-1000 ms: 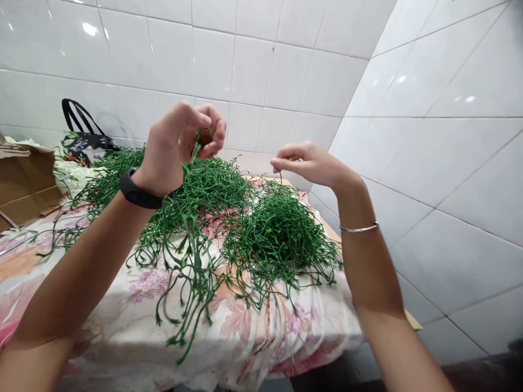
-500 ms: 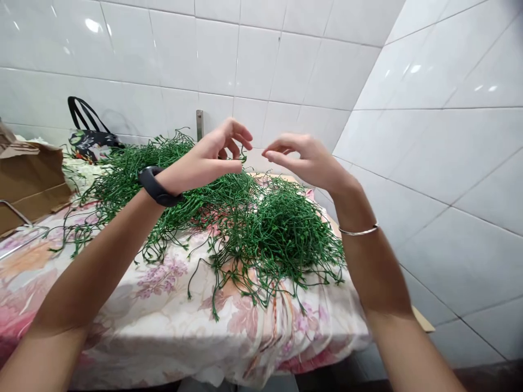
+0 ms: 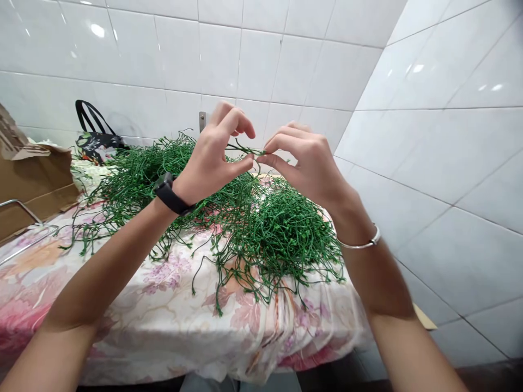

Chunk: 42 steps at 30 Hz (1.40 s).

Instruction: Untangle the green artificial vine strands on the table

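In front of the wall, my two hands meet above a heap of thin green artificial stems. The thumb and fingertips of my right hand (image 3: pixel 306 158) are pinched on the end of a green stem (image 3: pixel 245 148). That stem runs into the curled grasp of my left hand (image 3: pixel 220 141), whose thumb lies beside it while the index finger arches above. The inner fingers of the left hand are partly hidden. Below both hands, a dense pile of green stems (image 3: pixel 294 228) with small leafy tips covers part of the floral tablecloth (image 3: pixel 171 316).
At the far left a cardboard box (image 3: pixel 41 185) stands beside a bent metal rod (image 3: pixel 24 206). Behind the stems sits a black floral bag (image 3: pixel 100 146) near some white material (image 3: pixel 87 174). White tiled walls (image 3: pixel 441 158) close off the back and right.
My hands have come together; a stem now spans between them, pinched by the right fingertips. The left hand has turned and risen slightly. The view has shifted a little.
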Tool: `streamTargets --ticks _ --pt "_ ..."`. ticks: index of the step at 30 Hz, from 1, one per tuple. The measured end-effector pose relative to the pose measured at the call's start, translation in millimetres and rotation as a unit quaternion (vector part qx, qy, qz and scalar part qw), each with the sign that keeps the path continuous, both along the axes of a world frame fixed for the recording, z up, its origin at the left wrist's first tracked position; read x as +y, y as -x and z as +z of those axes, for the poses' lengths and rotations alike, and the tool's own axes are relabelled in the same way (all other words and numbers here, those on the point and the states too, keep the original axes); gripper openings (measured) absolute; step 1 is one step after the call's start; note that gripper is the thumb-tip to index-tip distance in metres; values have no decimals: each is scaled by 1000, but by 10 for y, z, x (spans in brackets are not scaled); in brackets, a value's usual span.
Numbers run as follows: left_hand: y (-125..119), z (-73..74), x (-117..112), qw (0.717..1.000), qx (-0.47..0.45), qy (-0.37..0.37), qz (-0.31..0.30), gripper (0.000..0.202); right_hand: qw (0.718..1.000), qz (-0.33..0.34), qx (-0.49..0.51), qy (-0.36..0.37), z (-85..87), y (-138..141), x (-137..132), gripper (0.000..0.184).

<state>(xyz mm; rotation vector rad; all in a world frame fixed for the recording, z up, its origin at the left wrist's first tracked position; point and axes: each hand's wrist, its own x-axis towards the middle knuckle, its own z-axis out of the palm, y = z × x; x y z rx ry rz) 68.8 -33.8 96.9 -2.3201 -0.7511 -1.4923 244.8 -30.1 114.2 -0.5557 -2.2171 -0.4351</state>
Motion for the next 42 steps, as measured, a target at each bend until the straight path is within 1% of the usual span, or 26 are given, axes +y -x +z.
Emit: streamTargets --ticks 2,4,7,11,17,19,23,25,28,31,33,38,40,42 --pt "-36 -7 -40 999 17 -17 22 16 1000 23 17 12 12 -17 36 12" --pt "-64 -21 -59 999 43 -21 18 14 998 56 27 29 23 -30 41 12" --pt "-71 -33 -43 998 45 -39 24 15 993 90 37 67 32 -38 20 12" --pt "-35 -18 -27 997 48 -48 43 12 987 112 45 108 23 -35 29 13" --pt "-5 25 -112 995 42 -48 75 8 981 145 61 117 0 -5 27 13" --pt "0 31 -127 994 53 -48 83 8 981 144 58 120 -1 8 -5 13" --pt "12 27 -104 992 83 -45 81 4 987 104 27 118 -6 21 -51 15" --pt "22 29 -86 993 90 -29 76 2 990 89 14 111 -13 24 -55 14" --pt "56 53 -77 994 96 10 58 2 991 91 6 100 -20 31 -56 14" --pt "101 90 -77 994 92 27 49 2 990 108 9 92 -22 39 -50 14" --pt "123 104 -70 994 92 26 56 4 987 116 9 107 -23 38 -35 14" --pt "117 94 -37 990 107 15 90 4 975 138 1 172 -35 19 22 14" --pt "111 88 -27 989 113 14 91 4 970 149 -5 194 -35 12 27 15" --pt "111 84 -19 989 122 14 87 4 966 145 -10 212 -29 4 19 17"
